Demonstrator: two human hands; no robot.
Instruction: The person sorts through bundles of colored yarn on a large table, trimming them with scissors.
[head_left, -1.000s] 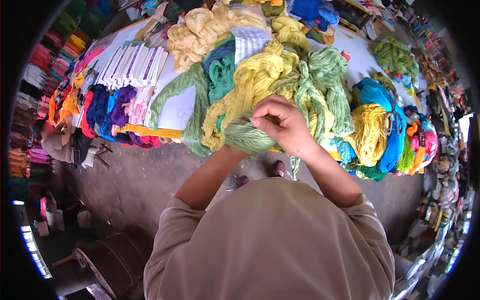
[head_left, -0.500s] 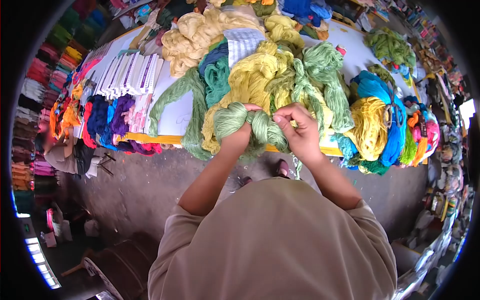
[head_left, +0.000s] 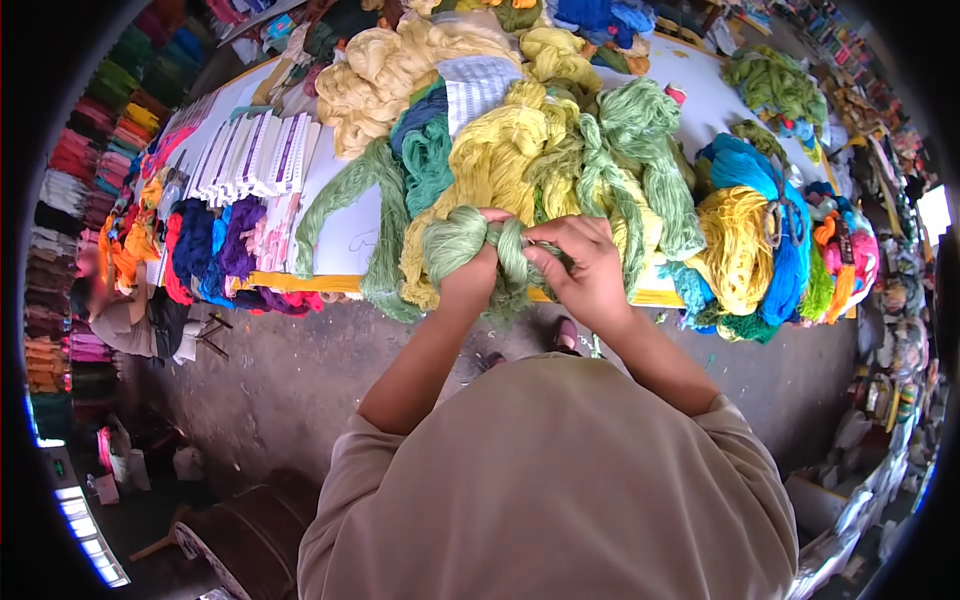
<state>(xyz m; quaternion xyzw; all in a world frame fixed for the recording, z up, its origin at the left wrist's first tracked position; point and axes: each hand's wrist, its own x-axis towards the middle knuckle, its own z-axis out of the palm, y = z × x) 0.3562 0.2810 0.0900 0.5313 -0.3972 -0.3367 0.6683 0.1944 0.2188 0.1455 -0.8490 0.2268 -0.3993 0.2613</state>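
Note:
A pale green skein of yarn [head_left: 452, 243] is bunched in front of me at the table's near edge, with a twist or loop around its middle. My left hand [head_left: 474, 272] is closed around it from below, thumb lying along the top. My right hand [head_left: 588, 268] pinches the skein's right part near that twist, its fingertips close to my left hand. Exactly what the right fingertips grip is partly hidden. Behind the hands lies a heap of yellow yarn [head_left: 500, 150], with more pale green yarn [head_left: 645, 150] to its right and a green hank [head_left: 385, 225] to its left.
The table [head_left: 345, 235] has a yellow front edge. On it are white boxes or booklets [head_left: 250, 155], a printed sheet [head_left: 478, 88], cream yarn [head_left: 375, 85], and blue yarn [head_left: 790, 260] with scissors [head_left: 775, 225]. A person [head_left: 130, 315] sits at the far left.
My right hand has moved left along the skein, closer to my left hand, and its fingers now cover the skein's right end. My left hand keeps its hold.

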